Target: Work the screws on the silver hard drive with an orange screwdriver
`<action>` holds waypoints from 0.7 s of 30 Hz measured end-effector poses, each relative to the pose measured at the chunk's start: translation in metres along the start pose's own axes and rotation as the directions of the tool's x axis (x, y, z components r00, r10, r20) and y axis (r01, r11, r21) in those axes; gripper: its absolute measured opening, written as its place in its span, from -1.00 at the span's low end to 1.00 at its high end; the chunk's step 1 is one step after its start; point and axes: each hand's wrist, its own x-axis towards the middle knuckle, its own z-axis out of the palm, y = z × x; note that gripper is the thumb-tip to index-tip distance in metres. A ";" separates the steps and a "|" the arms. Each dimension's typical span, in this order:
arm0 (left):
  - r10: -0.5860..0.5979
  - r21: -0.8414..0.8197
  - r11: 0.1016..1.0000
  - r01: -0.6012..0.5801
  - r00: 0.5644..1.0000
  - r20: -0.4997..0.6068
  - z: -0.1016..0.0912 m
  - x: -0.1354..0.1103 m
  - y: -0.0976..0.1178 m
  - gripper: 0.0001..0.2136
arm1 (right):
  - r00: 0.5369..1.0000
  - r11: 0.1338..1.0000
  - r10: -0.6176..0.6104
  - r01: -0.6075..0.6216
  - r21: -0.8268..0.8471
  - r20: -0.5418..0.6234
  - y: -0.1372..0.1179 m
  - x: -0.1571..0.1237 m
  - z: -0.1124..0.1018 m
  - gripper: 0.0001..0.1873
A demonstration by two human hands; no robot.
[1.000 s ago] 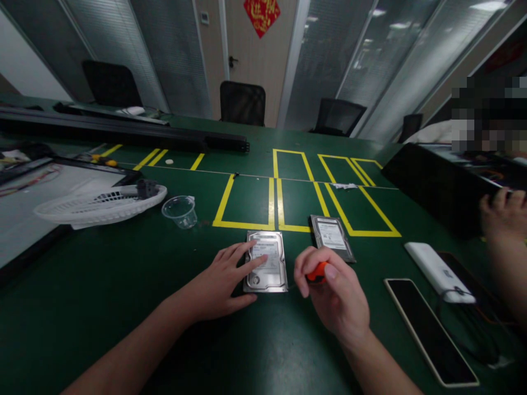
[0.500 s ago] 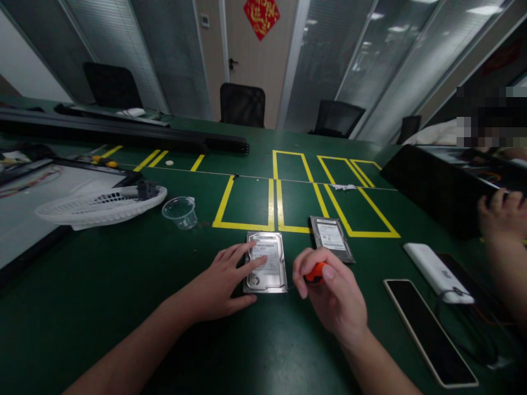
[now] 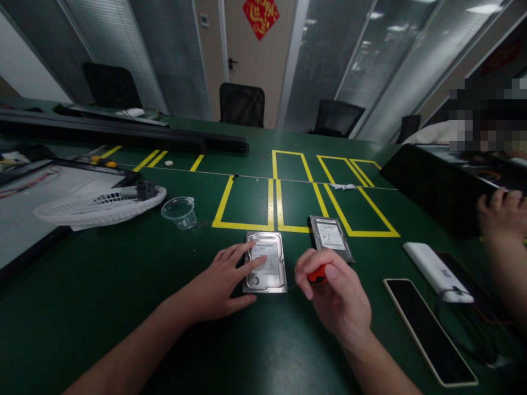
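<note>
A silver hard drive (image 3: 272,274) with a white label lies on the green table in front of me. My left hand (image 3: 224,280) rests on its left side, fingers spread across the label and thumb at the near corner. To the right, my right hand (image 3: 335,293) is closed around the orange-red handle of a screwdriver (image 3: 318,274). Its thin shaft points left toward the drive's near right corner; whether the tip touches is too faint to tell. Just beyond that hand lies a second hard drive (image 3: 331,236), partly hidden by it.
A clear plastic cup (image 3: 181,213) and a white basket (image 3: 102,206) stand to the left. At the right lie a phone (image 3: 428,329) and a white power bank (image 3: 438,274) with a cable. A co-worker's hand (image 3: 502,214) touches a black case (image 3: 432,192). Yellow tape (image 3: 242,225) marks the table.
My right hand has shifted slightly to the right and turned a little with the screwdriver. My left hand and both hard drives stay in place.
</note>
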 end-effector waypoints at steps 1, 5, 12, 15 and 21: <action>-0.003 -0.002 1.000 0.003 1.000 0.002 0.000 0.000 0.000 -0.13 | 1.000 1.000 0.006 -0.006 0.009 0.000 0.000 0.000 0.000 -0.67; -0.006 -0.010 1.000 0.006 1.000 0.009 -0.002 0.000 0.002 -0.12 | 1.000 0.998 0.018 -0.018 0.055 0.002 -0.001 0.000 0.001 -0.62; -0.013 -0.010 1.000 0.013 1.000 0.019 -0.004 0.000 0.003 -0.12 | 1.000 0.998 0.020 -0.020 0.058 0.006 -0.003 0.001 0.002 -0.61; 0.003 -0.018 1.000 -0.003 1.000 -0.004 -0.002 -0.001 0.001 -0.13 | 1.000 0.999 0.024 -0.024 0.042 0.001 -0.003 0.000 0.001 -0.66; 0.006 -0.015 1.000 -0.007 1.000 -0.016 -0.001 -0.001 0.002 -0.14 | 0.999 0.999 0.013 -0.011 0.048 -0.037 0.000 0.003 0.002 -0.77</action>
